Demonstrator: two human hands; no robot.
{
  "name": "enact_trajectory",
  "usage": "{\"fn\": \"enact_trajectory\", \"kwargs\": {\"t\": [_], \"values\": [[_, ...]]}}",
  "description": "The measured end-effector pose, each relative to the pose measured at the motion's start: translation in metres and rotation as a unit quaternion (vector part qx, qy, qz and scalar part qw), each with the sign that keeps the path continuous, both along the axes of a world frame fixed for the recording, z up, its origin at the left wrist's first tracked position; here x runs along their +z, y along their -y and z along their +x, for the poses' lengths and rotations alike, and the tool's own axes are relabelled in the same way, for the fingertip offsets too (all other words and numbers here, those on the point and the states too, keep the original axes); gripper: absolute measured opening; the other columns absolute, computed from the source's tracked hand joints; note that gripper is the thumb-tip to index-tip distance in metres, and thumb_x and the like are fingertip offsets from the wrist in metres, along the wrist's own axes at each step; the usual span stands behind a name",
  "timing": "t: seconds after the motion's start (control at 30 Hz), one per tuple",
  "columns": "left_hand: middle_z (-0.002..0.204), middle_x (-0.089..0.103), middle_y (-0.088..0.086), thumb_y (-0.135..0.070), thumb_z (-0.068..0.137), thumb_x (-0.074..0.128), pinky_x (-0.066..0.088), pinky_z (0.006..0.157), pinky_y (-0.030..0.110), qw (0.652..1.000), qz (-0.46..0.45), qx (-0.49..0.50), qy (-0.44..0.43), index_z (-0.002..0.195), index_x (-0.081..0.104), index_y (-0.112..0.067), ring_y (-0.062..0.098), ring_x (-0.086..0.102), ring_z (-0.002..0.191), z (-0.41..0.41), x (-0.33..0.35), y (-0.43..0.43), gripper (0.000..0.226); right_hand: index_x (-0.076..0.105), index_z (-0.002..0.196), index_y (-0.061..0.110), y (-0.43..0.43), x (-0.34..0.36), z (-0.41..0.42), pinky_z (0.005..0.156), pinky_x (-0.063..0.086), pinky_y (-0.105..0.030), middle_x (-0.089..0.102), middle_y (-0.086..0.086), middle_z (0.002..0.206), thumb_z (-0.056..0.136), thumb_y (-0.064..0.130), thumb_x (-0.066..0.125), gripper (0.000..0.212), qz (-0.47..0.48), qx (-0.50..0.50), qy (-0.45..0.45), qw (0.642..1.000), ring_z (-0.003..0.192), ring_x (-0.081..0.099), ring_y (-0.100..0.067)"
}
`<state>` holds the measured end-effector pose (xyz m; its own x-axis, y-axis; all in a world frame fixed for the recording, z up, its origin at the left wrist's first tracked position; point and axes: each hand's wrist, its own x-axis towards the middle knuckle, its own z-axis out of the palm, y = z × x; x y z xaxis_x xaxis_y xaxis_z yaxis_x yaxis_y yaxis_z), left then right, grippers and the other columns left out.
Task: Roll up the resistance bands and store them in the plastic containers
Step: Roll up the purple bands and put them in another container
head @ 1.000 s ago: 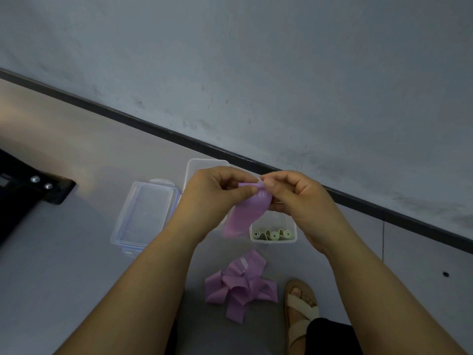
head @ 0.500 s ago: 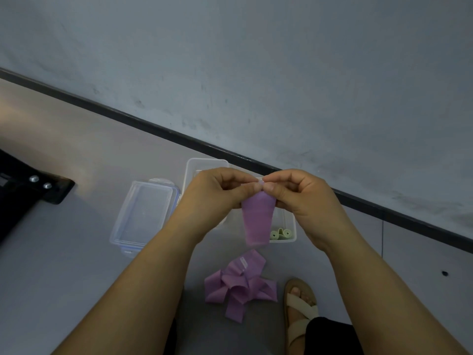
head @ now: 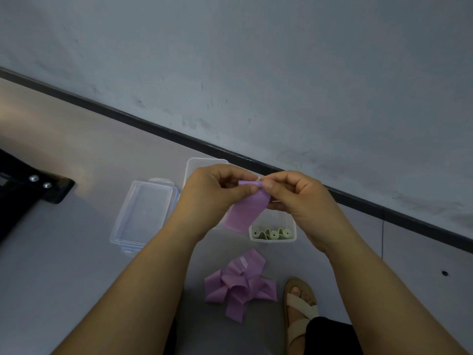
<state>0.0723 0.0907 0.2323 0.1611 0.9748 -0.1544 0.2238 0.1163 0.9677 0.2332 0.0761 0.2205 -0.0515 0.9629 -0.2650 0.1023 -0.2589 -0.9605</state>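
Note:
My left hand (head: 212, 193) and my right hand (head: 297, 198) pinch the top edge of a purple resistance band (head: 244, 213) between thumbs and fingers. Its top is curled over and the rest hangs down above the floor. Below it stands a clear plastic container (head: 290, 226) with several rolled green bands (head: 271, 233) inside. A second clear container (head: 202, 163) shows partly behind my left hand. Several loose purple bands (head: 239, 285) lie in a heap on the floor near me.
A clear lid with blue clips (head: 144, 216) lies on the floor to the left. A black object with two screws (head: 30, 190) is at the far left. My sandalled foot (head: 299, 303) is beside the heap. A dark skirting strip (head: 153, 126) runs along the wall.
The hanging band swung from straight down back toward the lower left, and its top edge is now folded over between my fingertips. Both hands stayed at the same place.

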Motion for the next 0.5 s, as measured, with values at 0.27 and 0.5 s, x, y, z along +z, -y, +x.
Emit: {"fn": "enact_trajectory", "kwargs": {"t": [0.27, 0.5], "values": [[0.078, 0.07, -0.008, -0.009, 0.076, 0.073, 0.053, 0.069, 0.015, 1.0, -0.02, -0.004, 0.017, 0.082, 0.068, -0.027, 0.001, 0.065, 0.072, -0.0001, -0.0031, -0.0014, 0.02, 0.068, 0.086, 0.024, 0.0002, 0.0001, 0.0017, 0.078, 0.058, -0.029, 0.071, 0.002, 0.085, 0.081, 0.018, 0.067, 0.009, 0.012, -0.011, 0.013, 1.0, 0.083, 0.068, -0.013], [0.077, 0.072, -0.009, -0.02, 0.079, 0.071, 0.056, 0.072, 0.02, 0.999, -0.043, -0.004, 0.0, 0.079, 0.069, -0.03, 0.007, 0.068, 0.077, -0.0001, -0.0038, -0.0008, 0.01, 0.067, 0.084, 0.028, 0.0001, 0.0011, 0.0026, 0.079, 0.056, -0.029, 0.072, 0.004, 0.084, 0.079, 0.012, 0.069, 0.017, 0.02, -0.017, 0.005, 1.0, 0.084, 0.068, -0.013]]}}
